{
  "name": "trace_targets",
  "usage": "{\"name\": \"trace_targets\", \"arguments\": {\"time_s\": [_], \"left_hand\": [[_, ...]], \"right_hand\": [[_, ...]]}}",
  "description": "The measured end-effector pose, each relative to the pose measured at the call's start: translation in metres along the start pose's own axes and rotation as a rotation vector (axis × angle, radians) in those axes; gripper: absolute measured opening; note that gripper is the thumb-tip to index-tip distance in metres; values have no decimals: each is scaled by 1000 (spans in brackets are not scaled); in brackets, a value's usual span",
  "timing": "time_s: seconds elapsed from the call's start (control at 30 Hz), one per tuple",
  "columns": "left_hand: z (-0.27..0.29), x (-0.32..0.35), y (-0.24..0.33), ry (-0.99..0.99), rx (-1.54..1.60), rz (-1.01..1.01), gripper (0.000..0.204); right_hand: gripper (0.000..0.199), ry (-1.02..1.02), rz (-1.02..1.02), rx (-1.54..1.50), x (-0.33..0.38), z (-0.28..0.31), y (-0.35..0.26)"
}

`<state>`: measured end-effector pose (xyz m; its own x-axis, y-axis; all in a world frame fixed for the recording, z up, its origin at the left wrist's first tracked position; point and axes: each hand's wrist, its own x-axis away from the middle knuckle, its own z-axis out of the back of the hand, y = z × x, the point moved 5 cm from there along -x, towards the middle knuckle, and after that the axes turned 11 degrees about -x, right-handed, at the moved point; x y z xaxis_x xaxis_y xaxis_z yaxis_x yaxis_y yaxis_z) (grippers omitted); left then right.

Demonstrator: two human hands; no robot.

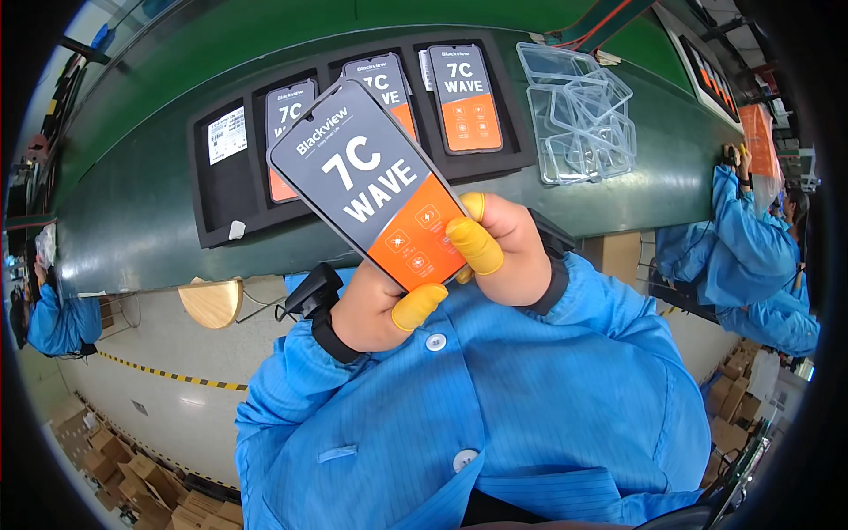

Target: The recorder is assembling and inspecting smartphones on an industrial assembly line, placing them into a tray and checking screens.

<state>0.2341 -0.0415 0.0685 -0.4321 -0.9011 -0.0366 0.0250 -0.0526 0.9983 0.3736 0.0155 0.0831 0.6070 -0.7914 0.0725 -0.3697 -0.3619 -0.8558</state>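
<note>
Both my hands hold one smartphone [367,181] up close in front of me. Its screen carries a grey and orange protective film. My left hand [375,309] grips its lower edge, a yellow finger cot on the thumb. My right hand [503,252] holds the lower right corner, also with yellow finger cots on thumb and fingertip. Beyond it, a black foam tray [208,208] on the green conveyor belt [132,203] holds three more phones [468,97] with the same film, and one slot has a white labelled item [227,134].
A pile of clear plastic trays [579,119] lies on the belt to the right of the foam tray. Co-workers in blue coats sit at the far right [742,238] and far left [57,322]. A round wooden stool [212,302] and cardboard boxes [132,477] are on the floor.
</note>
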Motion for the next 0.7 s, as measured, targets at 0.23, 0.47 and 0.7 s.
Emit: {"name": "trace_targets", "arguments": {"time_s": [0.23,0.47,0.7], "left_hand": [[-3,-4,4,36,-22,-29,37],[-7,3,-13,6,90,136,42],[0,-4,-11,-84,144,118,31]], "right_hand": [[19,-14,138,68,4,0,-2],[17,12,151,204,5,1,-5],[19,-2,191,284,7,4,-8]]}}
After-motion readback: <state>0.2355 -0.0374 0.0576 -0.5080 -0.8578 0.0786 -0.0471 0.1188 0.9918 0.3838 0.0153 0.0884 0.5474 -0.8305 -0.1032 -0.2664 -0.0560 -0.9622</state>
